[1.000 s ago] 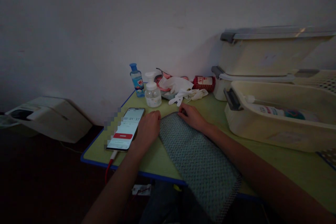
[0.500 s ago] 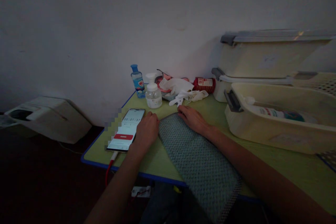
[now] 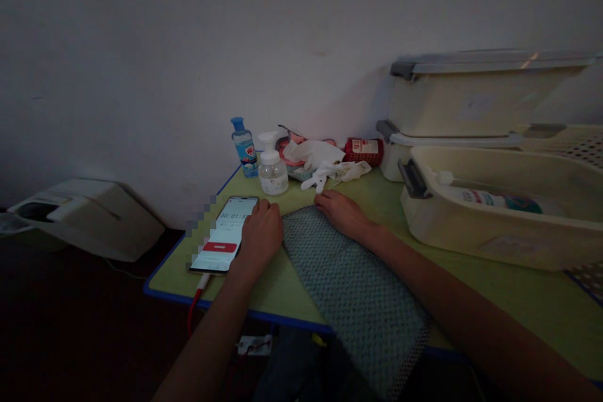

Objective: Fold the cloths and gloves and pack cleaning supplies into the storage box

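Teal woven cloth, checkered trim, laid lengthwise on yellow-green tbl w/ blue edging; far end flat on top, near end runs past front edge, over wearer's lap.

L hand: at cloth's far L corner, fingers curled in, close together; back of hand faces cam, so can't tell if corner is pinched.
R hand: on cloth's far edge, R side, fingers bent & narrow, tips down at edge; grip can't be told. R forearm crosses cloth's R margin.

Phone just L of L hand, flat, timer on screen, partly covered by that hand; red cable at its near end.

Behind hands, L→R: blue btl upright; clear pump btl upright; white gloves crumpled, near R fingertips; red btl on its side.

R side: open cream bin w/ white btl lying inside; lidded box stacked behind.
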{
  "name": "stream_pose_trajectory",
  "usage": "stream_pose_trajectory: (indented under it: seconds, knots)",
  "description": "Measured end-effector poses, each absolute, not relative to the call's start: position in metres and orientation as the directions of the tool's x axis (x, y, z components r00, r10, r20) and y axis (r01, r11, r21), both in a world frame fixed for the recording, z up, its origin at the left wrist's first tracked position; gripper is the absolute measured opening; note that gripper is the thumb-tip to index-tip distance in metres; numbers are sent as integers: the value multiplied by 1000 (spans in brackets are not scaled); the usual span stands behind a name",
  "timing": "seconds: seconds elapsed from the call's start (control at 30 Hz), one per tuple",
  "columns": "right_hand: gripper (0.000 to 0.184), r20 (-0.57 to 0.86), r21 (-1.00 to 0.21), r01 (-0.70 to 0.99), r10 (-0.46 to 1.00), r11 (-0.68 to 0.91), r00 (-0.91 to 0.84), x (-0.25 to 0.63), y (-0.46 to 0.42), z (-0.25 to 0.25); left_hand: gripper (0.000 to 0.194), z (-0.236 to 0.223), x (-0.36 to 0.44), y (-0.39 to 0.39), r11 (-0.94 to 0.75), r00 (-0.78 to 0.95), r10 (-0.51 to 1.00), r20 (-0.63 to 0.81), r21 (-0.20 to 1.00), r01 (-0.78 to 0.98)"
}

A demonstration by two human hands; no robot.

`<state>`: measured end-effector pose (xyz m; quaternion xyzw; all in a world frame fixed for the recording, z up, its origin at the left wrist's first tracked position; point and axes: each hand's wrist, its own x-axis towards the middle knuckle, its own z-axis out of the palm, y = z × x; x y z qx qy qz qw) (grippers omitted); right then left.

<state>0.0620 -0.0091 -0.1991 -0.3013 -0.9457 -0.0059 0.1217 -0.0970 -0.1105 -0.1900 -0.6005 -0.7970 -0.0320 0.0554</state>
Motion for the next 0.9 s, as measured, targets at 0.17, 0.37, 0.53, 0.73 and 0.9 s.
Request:
stream_pose_trajectory:
  seconds: [0.17, 0.37, 0.53, 0.73, 0.9]
  knots:
    - [19, 234, -45, 571, 565, 820, -792, 63, -9, -199, 27, -186, -94, -112, 276, -272, 955, 116, -22, 961]
    - [20, 211, -21, 548, 539, 836, -815, 66, -11, -190, 22, -186, -94, -113, 267, -271, 953, 137, 46, 963]
    - [20, 191, 1, 511, 501, 860, -844, 73, -13, -187, 28, -190, -95, -112, 192, -211, 958, 196, 110, 975]
    - [19, 287, -3, 498, 478, 867, -830, 75, -12, -195, 32, -186, -85, -115, 71, -144, 935, 324, 227, 971]
    - [21, 307, 52, 575, 535, 816, -787, 71, -15, -195, 23, -185, -66, -117, -130, -15, 932, 363, 374, 918]
